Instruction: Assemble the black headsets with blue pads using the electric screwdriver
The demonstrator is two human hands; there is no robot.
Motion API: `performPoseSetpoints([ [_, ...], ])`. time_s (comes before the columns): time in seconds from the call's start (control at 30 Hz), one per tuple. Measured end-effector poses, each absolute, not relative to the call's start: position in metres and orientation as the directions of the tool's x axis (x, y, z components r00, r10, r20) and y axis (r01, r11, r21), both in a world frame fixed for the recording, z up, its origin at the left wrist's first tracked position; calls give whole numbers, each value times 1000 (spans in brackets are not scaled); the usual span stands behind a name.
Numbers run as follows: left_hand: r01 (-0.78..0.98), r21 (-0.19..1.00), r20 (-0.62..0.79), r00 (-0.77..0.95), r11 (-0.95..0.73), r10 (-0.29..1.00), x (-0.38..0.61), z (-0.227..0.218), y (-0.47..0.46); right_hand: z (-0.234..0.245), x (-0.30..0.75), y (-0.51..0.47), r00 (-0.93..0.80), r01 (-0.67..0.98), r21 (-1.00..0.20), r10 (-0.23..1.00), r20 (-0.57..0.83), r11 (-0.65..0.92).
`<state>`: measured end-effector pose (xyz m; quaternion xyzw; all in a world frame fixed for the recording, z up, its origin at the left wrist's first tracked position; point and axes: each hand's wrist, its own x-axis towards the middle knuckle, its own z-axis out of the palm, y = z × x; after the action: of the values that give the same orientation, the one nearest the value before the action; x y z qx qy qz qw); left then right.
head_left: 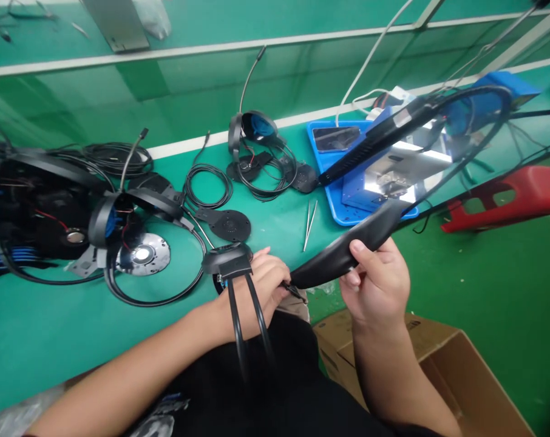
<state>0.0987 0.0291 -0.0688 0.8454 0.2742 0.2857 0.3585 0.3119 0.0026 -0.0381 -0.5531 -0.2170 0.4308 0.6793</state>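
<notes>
Neckband (343, 255) arcs up and right above the near edge of the desk (42, 340), gripped by the right hand (375, 285) with fingers (359, 249) wrapped around it. The left hand (261, 288) pinches its end, a two-cabled black cap (227, 261) beside that wrist. Tweezers (309, 224) lie just beyond the hands; open desk stretches left; a cardboard box (439, 370) sits near right, below the edge.
</notes>
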Motion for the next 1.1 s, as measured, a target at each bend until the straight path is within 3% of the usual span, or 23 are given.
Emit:
performPoseSetpoints([
  [0.2,269,753,265,710,-600,652,102,-75,31,-32,314,2,511,-296,-955,847,-148,12],
  [0.37,292,766,187,752,-573,632,100,-67,35,-36,313,3,573,-174,-979,819,-12,108],
  [0.63,238,762,265,733,-602,626,101,-78,38,-27,306,0,558,-65,-986,825,90,151],
  [0.87,249,739,266,745,-626,611,104,-76,37,-25,307,-5,293,-263,-965,950,-105,-26],
  [1.1,245,740,274,741,-627,613,104,-77,35,-22,315,-5,404,-170,-985,914,-41,31],
])
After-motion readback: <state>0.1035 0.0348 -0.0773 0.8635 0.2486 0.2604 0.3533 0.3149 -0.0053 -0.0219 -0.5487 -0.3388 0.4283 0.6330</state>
